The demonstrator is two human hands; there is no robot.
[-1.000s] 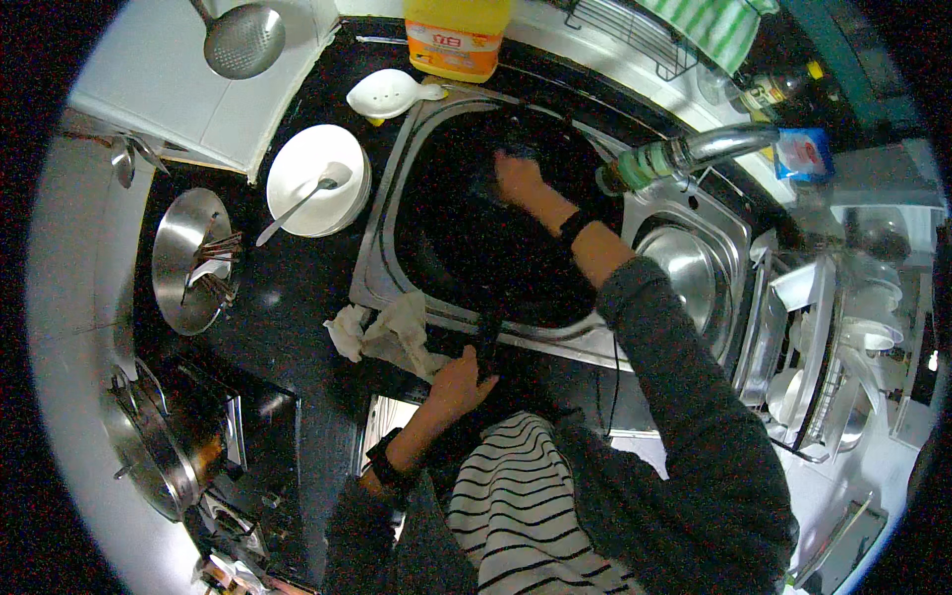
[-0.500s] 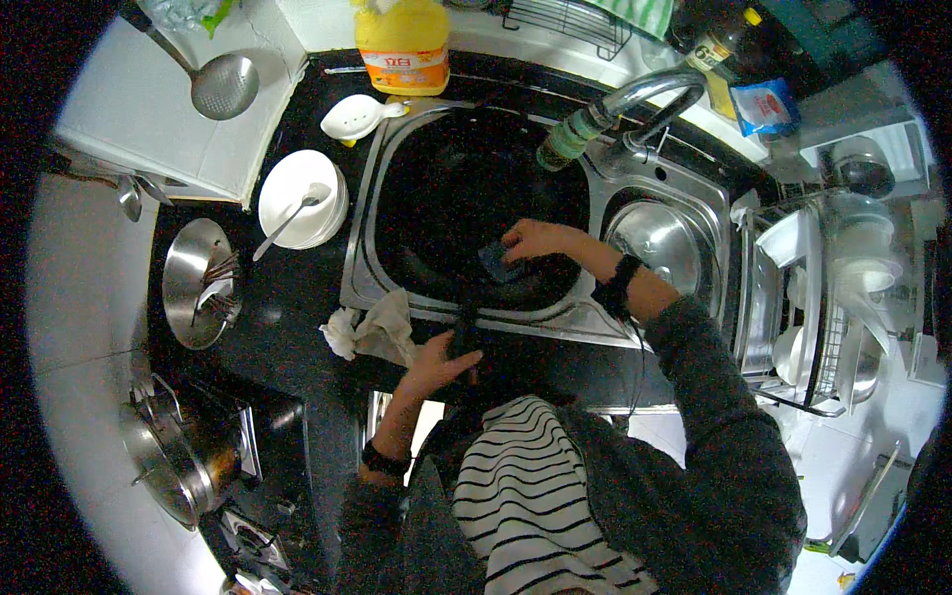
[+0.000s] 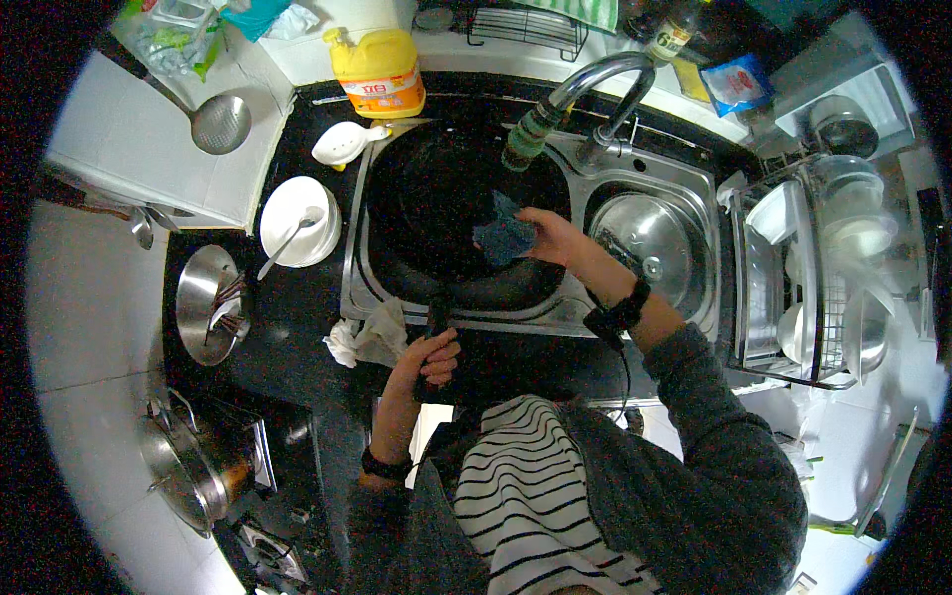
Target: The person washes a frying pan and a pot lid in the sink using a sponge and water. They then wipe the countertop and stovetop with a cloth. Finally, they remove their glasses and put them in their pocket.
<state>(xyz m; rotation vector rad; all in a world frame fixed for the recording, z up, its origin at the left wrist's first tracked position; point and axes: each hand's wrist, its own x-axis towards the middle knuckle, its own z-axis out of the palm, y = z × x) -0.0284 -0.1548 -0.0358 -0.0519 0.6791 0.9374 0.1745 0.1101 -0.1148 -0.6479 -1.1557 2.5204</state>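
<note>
Honestly, we got left hand (image 3: 428, 359) wrapped tight round wok (image 3: 451, 223) handle, wok sitting in sink (image 3: 684, 188). Right hand (image 3: 551, 236) pinching blue cloth (image 3: 503, 236) against inside wall. Best scrub small circles, keep handle steady.

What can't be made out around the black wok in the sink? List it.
- Head view: the wok inside is too dark to show residue or water.
- Its handle is covered by the left hand.
- The right hand hides part of the blue cloth.
- The sink basin lies under the wok.
</note>
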